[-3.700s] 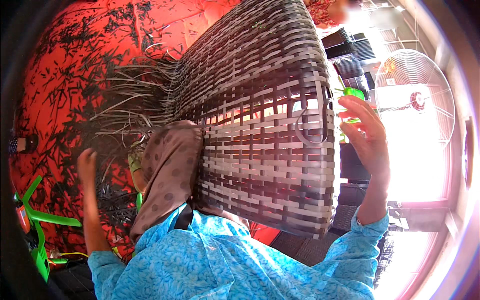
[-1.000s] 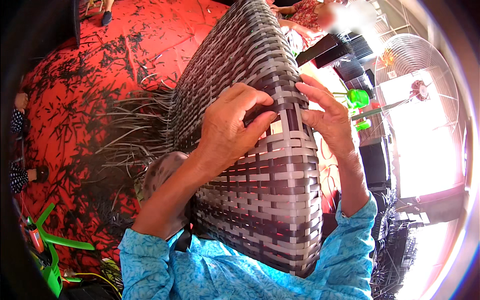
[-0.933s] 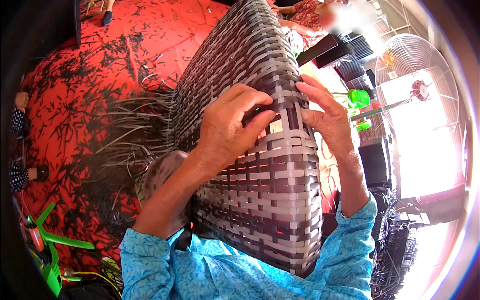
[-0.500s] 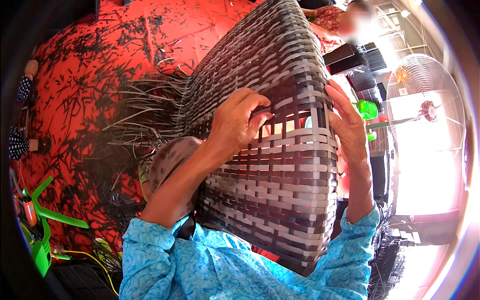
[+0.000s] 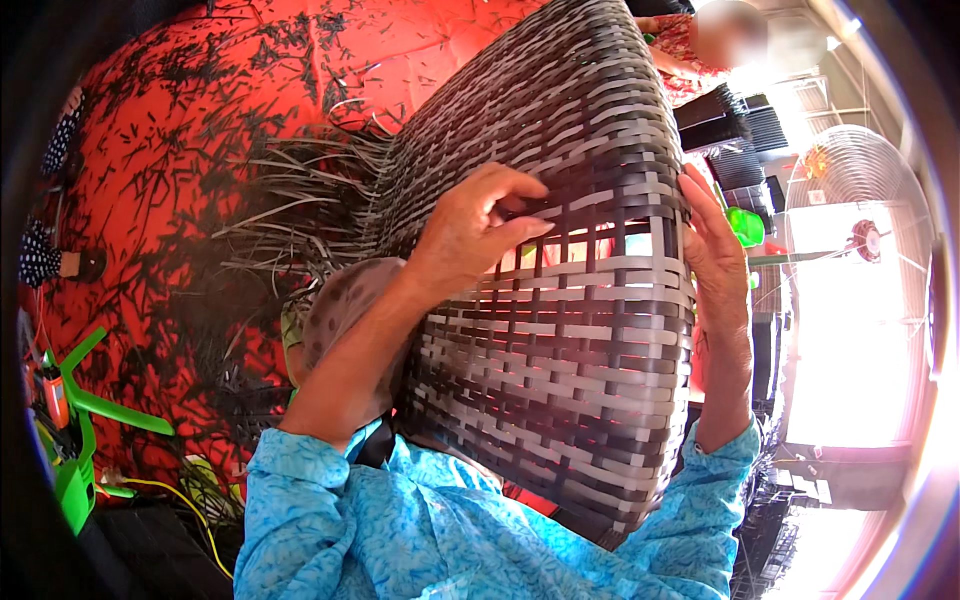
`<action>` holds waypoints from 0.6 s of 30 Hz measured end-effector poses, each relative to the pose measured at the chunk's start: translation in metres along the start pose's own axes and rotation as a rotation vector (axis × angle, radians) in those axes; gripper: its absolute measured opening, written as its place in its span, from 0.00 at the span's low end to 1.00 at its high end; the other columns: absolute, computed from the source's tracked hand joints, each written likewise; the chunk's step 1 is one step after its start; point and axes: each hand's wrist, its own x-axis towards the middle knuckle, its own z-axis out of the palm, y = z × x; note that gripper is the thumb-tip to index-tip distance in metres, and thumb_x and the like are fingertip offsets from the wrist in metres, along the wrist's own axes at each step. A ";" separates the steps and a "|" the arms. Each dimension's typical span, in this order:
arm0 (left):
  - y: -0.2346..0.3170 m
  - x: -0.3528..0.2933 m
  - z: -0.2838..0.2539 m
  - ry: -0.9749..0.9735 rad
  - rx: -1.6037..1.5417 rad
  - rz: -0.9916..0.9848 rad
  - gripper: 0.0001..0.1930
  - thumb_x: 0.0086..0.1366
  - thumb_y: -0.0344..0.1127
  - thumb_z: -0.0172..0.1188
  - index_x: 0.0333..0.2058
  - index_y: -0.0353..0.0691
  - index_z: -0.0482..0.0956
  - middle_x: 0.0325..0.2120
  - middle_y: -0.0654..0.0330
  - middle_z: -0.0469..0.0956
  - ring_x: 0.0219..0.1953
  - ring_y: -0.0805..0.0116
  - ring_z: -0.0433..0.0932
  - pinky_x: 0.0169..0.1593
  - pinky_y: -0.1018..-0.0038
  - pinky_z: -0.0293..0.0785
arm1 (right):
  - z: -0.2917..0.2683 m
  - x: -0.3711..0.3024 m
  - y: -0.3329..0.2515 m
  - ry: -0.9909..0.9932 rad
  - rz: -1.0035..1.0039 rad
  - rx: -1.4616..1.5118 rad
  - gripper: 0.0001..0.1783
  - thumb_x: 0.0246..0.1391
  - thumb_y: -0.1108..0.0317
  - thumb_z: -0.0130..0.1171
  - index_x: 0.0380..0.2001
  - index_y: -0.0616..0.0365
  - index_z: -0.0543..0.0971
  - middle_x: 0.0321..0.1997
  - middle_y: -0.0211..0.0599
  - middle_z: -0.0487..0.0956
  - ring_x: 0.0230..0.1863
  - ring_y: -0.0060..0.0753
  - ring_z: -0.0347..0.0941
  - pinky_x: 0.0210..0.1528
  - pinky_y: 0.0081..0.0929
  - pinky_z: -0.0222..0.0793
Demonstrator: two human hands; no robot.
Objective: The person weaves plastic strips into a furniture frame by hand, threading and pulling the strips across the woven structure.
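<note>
A large woven basket-like piece (image 5: 540, 110) of dark and grey flat plastic strips leans over my lap, tilted. An unfilled band of open weave crosses it near its right edge, and red shows through the gaps. My left hand (image 5: 470, 230) hovers at this band, thumb and forefinger apart, the other fingers curled; no strip is visible between them. My right hand (image 5: 718, 255) grips the piece's right edge, its fingers lying along the corner. Long loose strip ends (image 5: 300, 200) fan out from the far left side of the weave.
Cut dark strip scraps (image 5: 140, 190) litter the red floor sheet (image 5: 235, 65). At lower left stands a bright green object (image 5: 110, 410) near a yellow cord (image 5: 190, 505). A large fan (image 5: 865, 240) is at right. Another person's red patterned sleeve (image 5: 680, 45) shows beyond the weave.
The woven piece and my right hand sit slightly farther right in the view. My left thumb and forefinger are a little farther apart beside the open band.
</note>
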 end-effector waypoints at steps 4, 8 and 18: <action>-0.026 -0.027 -0.004 -0.118 0.144 -0.155 0.17 0.51 0.33 0.62 0.40 0.38 0.72 0.35 0.58 0.69 0.36 0.65 0.71 0.37 0.71 0.69 | 0.000 0.000 -0.001 0.021 -0.018 -0.007 0.27 0.50 0.64 0.58 0.54 0.60 0.67 0.64 0.40 0.56 0.62 0.33 0.55 0.63 0.30 0.50; -0.035 -0.024 -0.002 -0.020 0.322 0.018 0.16 0.49 0.30 0.61 0.39 0.38 0.72 0.33 0.55 0.70 0.36 0.60 0.72 0.37 0.70 0.69 | 0.005 0.004 -0.004 -0.006 -0.004 0.025 0.27 0.51 0.64 0.57 0.54 0.61 0.66 0.64 0.40 0.56 0.63 0.33 0.54 0.62 0.30 0.50; -0.074 -0.054 -0.037 -0.159 0.347 -0.227 0.21 0.49 0.28 0.58 0.45 0.37 0.71 0.39 0.52 0.71 0.43 0.57 0.71 0.48 0.65 0.65 | 0.005 0.003 -0.004 0.003 0.019 0.058 0.24 0.55 0.72 0.50 0.56 0.64 0.62 0.65 0.37 0.53 0.60 0.29 0.59 0.59 0.27 0.60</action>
